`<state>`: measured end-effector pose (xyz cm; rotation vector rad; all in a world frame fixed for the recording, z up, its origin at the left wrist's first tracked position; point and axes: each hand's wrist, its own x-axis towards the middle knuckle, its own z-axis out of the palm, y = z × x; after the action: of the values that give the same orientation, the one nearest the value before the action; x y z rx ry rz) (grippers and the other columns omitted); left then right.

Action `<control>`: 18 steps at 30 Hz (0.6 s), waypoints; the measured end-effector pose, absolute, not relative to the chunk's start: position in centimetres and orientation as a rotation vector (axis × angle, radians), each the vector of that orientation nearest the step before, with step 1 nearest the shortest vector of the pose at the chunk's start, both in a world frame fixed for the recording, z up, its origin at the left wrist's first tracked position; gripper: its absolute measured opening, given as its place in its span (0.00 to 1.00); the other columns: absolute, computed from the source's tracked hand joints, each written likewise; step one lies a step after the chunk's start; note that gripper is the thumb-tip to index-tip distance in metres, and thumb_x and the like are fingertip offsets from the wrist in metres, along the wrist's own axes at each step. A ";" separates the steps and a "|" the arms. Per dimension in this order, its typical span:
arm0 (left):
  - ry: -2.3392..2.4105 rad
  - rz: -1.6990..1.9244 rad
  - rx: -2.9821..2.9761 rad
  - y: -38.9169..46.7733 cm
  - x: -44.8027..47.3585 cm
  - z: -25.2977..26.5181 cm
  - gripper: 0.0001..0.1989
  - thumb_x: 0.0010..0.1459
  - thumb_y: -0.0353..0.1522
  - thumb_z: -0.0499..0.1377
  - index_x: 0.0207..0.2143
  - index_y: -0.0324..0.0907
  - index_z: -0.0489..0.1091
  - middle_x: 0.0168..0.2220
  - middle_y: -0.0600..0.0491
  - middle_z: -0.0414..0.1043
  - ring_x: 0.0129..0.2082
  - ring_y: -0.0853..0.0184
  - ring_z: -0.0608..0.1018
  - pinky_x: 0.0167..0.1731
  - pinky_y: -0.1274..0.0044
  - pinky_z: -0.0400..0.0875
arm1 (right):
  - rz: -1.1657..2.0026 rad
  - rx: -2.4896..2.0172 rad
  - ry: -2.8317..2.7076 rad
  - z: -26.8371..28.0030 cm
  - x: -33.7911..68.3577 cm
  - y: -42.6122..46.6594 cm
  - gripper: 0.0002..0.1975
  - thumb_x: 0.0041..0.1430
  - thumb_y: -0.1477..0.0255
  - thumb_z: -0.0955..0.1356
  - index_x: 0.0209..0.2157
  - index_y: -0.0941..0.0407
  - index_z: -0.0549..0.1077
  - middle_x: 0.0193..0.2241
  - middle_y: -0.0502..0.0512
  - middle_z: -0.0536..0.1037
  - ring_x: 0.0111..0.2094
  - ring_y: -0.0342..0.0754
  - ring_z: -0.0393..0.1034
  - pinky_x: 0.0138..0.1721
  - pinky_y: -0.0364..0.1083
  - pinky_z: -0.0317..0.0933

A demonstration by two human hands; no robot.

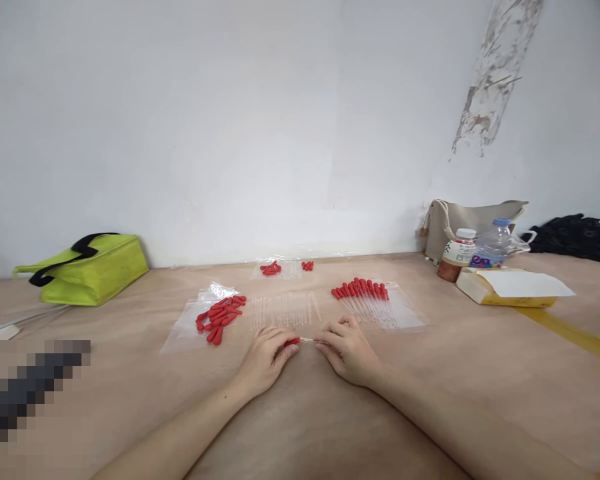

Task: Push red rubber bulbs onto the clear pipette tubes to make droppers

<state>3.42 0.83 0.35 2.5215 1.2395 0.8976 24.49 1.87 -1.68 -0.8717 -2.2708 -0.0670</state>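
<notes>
Between thumb and fingers, my left hand (267,359) pinches a red rubber dropper bulb (293,341). From its mouth a clear glass tube (307,340) runs across to my right hand (347,350), whose fingers are closed on the tube's other end. Just beyond my hands lies a row of clear glass tubes (283,309). Loose red bulbs (220,317) are heaped on a plastic bag to the left. Droppers with red bulbs fitted (363,293) lie fanned out on another clear bag (405,310) to the right.
Near the wall lies a clear bag (291,269) with more red bulbs and tubes. A lime-green bag (97,270) sits at the left. At the right stand a white-capped bottle (457,255), a blue-capped bottle (495,245), a beige bag (467,217) and a yellow-white box (513,290).
</notes>
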 end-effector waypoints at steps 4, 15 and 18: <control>1.252 0.878 2.539 0.8 3.4 0.5 0.11 0.59 0.36 0.49 0.35 0.45 0.70 0.32 0.54 0.72 0.35 0.65 0.70 0.42 0.71 0.56 | -0.059 -0.830 -2.272 -1.9 24.6 2.4 0.12 0.58 0.75 0.58 0.39 0.54 0.70 0.32 0.53 0.73 0.34 0.42 0.64 0.40 0.47 0.47; 1.171 0.838 2.703 0.7 3.2 0.2 0.11 0.59 0.34 0.49 0.32 0.44 0.70 0.29 0.55 0.72 0.32 0.68 0.69 0.41 0.71 0.53 | -0.142 -0.768 -2.330 -2.1 24.5 2.8 0.12 0.56 0.77 0.60 0.37 0.53 0.71 0.29 0.51 0.72 0.30 0.41 0.62 0.37 0.46 0.43; 1.190 0.833 2.706 0.7 3.2 0.3 0.11 0.59 0.34 0.48 0.31 0.44 0.70 0.28 0.56 0.72 0.31 0.69 0.70 0.41 0.71 0.53 | -0.174 -0.784 -2.327 -2.0 24.3 2.5 0.11 0.55 0.78 0.60 0.36 0.54 0.71 0.26 0.51 0.71 0.28 0.41 0.60 0.36 0.46 0.43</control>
<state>3.18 0.65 0.29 2.7065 1.1899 0.8333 24.27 2.47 -2.04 -0.7840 -2.3269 -0.1740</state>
